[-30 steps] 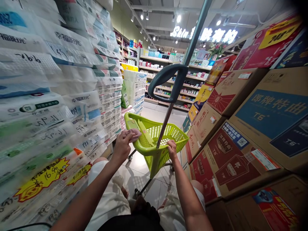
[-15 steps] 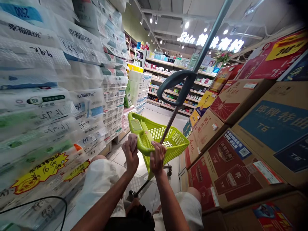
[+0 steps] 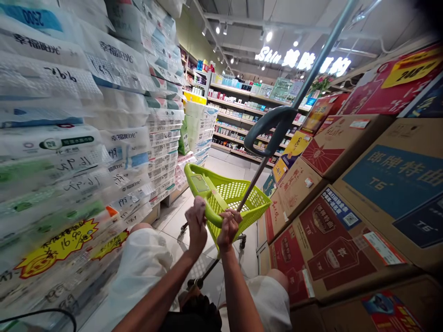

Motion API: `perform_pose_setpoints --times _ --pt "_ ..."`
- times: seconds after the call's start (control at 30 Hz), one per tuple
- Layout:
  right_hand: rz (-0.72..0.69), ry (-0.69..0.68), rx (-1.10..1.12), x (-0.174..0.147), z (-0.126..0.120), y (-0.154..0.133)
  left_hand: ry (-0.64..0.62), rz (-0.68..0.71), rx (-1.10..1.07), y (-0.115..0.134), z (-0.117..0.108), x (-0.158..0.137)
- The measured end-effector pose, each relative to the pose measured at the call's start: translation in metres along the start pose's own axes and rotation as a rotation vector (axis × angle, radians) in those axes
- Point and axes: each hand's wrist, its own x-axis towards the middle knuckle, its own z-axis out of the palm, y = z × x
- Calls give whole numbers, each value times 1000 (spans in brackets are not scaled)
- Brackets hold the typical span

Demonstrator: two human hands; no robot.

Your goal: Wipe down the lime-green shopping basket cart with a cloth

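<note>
Green basket [image 3: 238, 196] is sitting on wheels on the tiled floor [image 3: 180, 216], mid-aisle. Left hand [image 3: 197, 226] is pressing a pinkish cloth [image 3: 200, 203] against its near rim; right hand [image 3: 228, 226] is gripping that rim beside the grey handle pole [image 3: 273, 127]. Tissue packs [image 3: 69, 138] stacked left, cartons [image 3: 363, 184] right, shelves [image 3: 238, 115] behind.

Supermarket aisle, stacked tissue packs [image 3: 114, 115], stocked shelves [image 3: 242, 106]

Lime-green basket [image 3: 242, 198] — grey handle [image 3: 273, 127]
</note>
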Motion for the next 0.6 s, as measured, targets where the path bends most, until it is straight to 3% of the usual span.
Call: perform_pose_setpoints --times 0.1,0.3,0.5,0.6 --pt "18 5 26 2 -6 13 4 -20 10 -1 6 -15" --pt "66 35 97 4 -23 32 88 -187 11 -8 1 53" --pt "68 60 154 7 -29 37 -39 17 17 15 6 -2" --pt "69 60 178 9 -30 38 -51 -55 -53 15 1 15"
